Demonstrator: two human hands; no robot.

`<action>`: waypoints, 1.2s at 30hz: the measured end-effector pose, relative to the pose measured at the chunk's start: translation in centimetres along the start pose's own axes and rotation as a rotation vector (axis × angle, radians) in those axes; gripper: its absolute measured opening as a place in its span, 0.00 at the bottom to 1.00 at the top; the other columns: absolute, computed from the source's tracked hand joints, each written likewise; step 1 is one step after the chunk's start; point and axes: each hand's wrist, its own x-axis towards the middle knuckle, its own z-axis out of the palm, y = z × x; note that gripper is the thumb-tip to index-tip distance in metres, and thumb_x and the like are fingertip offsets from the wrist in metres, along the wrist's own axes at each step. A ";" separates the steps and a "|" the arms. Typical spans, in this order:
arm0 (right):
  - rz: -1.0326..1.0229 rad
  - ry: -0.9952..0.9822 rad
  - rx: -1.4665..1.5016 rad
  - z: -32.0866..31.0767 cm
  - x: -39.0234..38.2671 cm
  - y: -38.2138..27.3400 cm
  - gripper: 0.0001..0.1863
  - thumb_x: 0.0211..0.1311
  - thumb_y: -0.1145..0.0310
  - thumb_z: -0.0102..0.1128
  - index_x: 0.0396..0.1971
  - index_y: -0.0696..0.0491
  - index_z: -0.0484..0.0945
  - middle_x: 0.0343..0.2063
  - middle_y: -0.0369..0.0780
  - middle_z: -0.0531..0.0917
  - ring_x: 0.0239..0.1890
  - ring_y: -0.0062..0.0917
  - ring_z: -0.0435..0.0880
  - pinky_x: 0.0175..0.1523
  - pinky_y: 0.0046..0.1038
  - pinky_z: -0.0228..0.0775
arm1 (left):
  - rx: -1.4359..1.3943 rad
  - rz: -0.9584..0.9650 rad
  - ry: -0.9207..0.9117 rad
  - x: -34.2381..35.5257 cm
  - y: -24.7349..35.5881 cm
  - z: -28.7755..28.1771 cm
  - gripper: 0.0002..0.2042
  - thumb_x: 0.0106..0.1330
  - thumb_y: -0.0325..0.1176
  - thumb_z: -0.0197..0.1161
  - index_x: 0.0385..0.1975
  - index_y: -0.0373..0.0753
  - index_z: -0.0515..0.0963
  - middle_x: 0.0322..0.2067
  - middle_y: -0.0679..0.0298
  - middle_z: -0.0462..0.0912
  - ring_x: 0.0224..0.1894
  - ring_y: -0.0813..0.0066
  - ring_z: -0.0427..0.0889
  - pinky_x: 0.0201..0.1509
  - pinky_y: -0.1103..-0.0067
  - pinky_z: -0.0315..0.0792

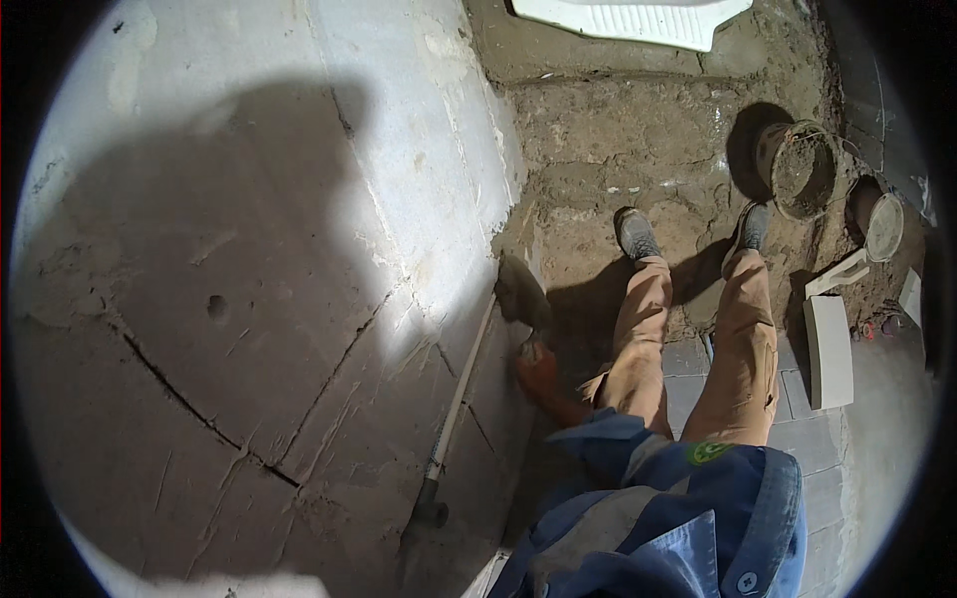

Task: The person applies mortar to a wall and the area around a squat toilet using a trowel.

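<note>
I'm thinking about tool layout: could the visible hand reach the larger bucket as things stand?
Probably not without shifting: the visible hand appears closed around a blurred trowel, and the legs stand between it and the larger bucket.

Left hand [535,364] and trowel [525,297] hemmed in by wall [249,209] on left, by trouser leg [644,314] on right; only narrow gap left between. Pale pipe [463,391] met just beside hand, along wall. Wider passage offered over dirt floor [623,130], between shoes and white squat pan [648,22]. Right side obstructed by bucket [773,159], smaller container [884,227] and white slab [829,351], all set near legs.
</note>
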 end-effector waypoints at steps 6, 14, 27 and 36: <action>0.002 -0.306 0.135 -7.2 -3.5 -0.8 0.15 0.58 0.65 0.60 0.41 0.60 0.76 0.38 0.49 0.81 0.42 0.36 0.82 0.47 0.38 0.73 | 0.192 0.119 -0.198 0.6 -0.8 -2.1 0.23 0.64 0.47 0.63 0.50 0.33 0.73 0.62 0.37 0.61 0.68 0.40 0.55 0.67 0.44 0.52; -0.039 -0.204 0.711 -25.3 -3.1 -3.0 0.11 0.62 0.74 0.52 0.44 0.58 0.73 0.31 0.38 0.80 0.30 0.23 0.80 0.33 0.24 0.75 | 0.266 0.020 -0.227 -0.2 -0.9 -3.5 0.23 0.62 0.55 0.61 0.46 0.42 0.79 0.59 0.43 0.71 0.65 0.40 0.63 0.68 0.47 0.47; -0.468 0.019 -0.160 -4.4 -12.3 -11.7 0.21 0.60 0.60 0.58 0.43 0.64 0.73 0.33 0.57 0.80 0.25 0.45 0.79 0.32 0.43 0.73 | 0.209 0.140 -0.277 1.1 -0.8 -4.4 0.27 0.59 0.60 0.63 0.52 0.50 0.78 0.59 0.38 0.68 0.59 0.29 0.67 0.55 0.42 0.61; -0.278 0.019 -0.096 -13.6 -3.3 -7.8 0.17 0.54 0.65 0.55 0.44 0.56 0.72 0.33 0.52 0.80 0.38 0.51 0.79 0.45 0.45 0.72 | 0.362 0.155 -0.181 1.6 -0.4 -3.3 0.23 0.63 0.67 0.50 0.49 0.64 0.80 0.57 0.57 0.76 0.54 0.46 0.77 0.53 0.56 0.66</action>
